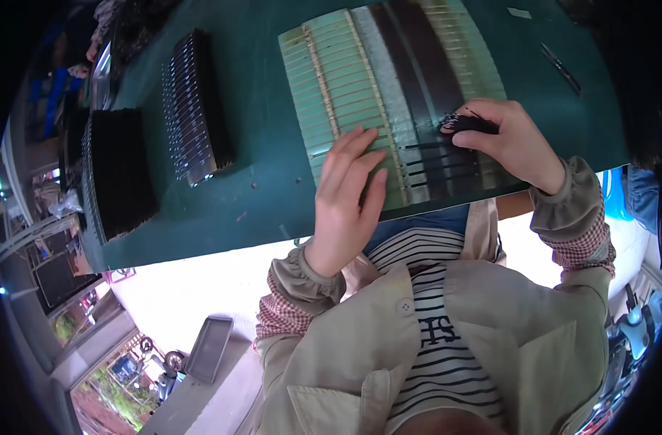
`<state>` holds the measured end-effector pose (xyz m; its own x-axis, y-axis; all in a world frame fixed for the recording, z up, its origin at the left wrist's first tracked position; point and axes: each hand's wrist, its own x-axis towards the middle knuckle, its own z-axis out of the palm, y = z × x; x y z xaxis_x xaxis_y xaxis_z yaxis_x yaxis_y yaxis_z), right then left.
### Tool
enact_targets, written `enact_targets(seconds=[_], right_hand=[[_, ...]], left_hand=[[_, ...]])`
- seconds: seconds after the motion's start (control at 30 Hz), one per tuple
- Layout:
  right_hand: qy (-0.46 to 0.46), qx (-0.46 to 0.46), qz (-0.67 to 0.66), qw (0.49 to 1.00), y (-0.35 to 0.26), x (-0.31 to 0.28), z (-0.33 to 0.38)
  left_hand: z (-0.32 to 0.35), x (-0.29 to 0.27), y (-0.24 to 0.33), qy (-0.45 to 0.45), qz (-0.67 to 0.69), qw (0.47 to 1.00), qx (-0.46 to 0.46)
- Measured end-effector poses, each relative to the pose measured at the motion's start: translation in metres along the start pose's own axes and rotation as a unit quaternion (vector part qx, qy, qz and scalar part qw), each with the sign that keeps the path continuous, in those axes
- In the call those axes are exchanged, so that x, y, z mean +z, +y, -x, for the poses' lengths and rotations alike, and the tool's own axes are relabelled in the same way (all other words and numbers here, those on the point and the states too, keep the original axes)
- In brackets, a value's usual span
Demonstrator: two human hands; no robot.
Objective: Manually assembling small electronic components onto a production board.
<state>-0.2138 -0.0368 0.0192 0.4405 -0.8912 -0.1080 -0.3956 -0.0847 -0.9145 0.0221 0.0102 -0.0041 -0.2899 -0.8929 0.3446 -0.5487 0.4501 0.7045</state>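
My right hand (515, 138) is closed around a bundle of thin black strips with shiny tips (472, 125), above the right half of a pale green grooved board (345, 65). My left hand (345, 196) rests over the board's near left part, fingers stretched out and apart, with nothing visible in them. Between the hands, several thin black strips (443, 161) lie crosswise in the near grooves, roughly parallel. A grey band (384, 61) and a wide dark band (425, 61) run along the board's length beneath them.
The board lies on a dark green table (258, 210). To the left stand a rack of black strips with shiny ends (193, 109) and a larger black stack (121, 170). Tweezers (560, 69) lie at the far right, near a small pale scrap (519, 13).
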Motion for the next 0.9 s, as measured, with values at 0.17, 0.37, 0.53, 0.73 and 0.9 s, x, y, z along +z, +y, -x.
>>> enact_targets(seconds=[0.17,0.37,0.53,0.73,0.9], right_hand=[[-0.005,0.009,0.019,1.000,-0.004,0.005,-0.001],[0.006,-0.005,0.057,0.998,-0.003,0.010,0.000],[0.015,-0.023,0.068,0.997,0.002,0.012,-0.001],[0.052,-0.059,0.208,0.975,-0.006,0.016,0.003],[0.101,-0.077,0.183,0.975,0.005,0.004,0.002]], left_hand=[[0.005,-0.003,-0.001,0.000,-0.001,1.000,0.010],[0.007,-0.004,-0.002,-0.006,-0.005,1.000,0.015],[0.005,-0.003,-0.001,-0.028,-0.023,0.999,0.033],[0.004,0.003,0.019,-0.099,-0.169,0.977,0.089],[-0.002,0.000,0.011,-0.079,-0.080,0.993,0.046]])
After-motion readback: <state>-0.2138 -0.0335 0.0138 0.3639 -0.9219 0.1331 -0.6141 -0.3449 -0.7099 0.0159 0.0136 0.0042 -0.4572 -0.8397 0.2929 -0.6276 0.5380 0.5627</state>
